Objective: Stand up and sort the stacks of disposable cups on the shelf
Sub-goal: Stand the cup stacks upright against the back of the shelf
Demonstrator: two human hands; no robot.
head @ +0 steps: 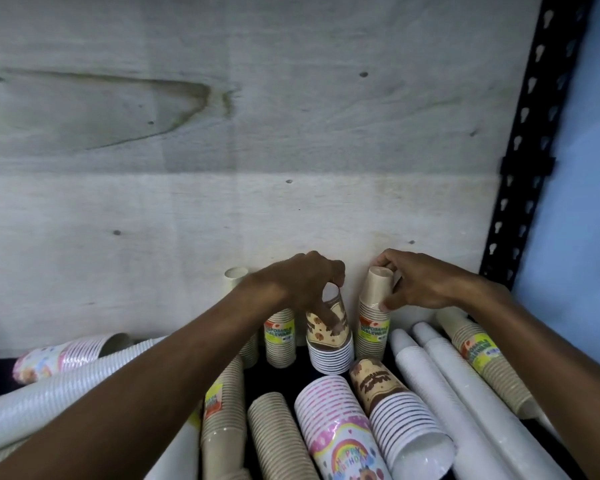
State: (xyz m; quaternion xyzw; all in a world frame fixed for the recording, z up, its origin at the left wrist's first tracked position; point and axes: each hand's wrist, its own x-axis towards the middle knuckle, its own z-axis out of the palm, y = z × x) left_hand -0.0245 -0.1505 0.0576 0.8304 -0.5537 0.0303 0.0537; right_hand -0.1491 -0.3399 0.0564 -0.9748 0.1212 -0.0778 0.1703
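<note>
Head view: left hand (305,285) grip pinches top of upright brown-print cup stack (329,336); right hand (420,285) grip clasps upright beige cup stack (374,313) beside it, on shelf (274,379).

A single head-worn wide-angle view looks forward and slightly down into a shelf bay, close enough that both bare forearms enter from the bottom edge (at about 7 and 4 o'clock). The pale plywood back panel (222,133) fills the upper two thirds, facing the lens. A black perforated metal upright (530,133) bows at 2 o'clock. No second view overlaps it.
</note>
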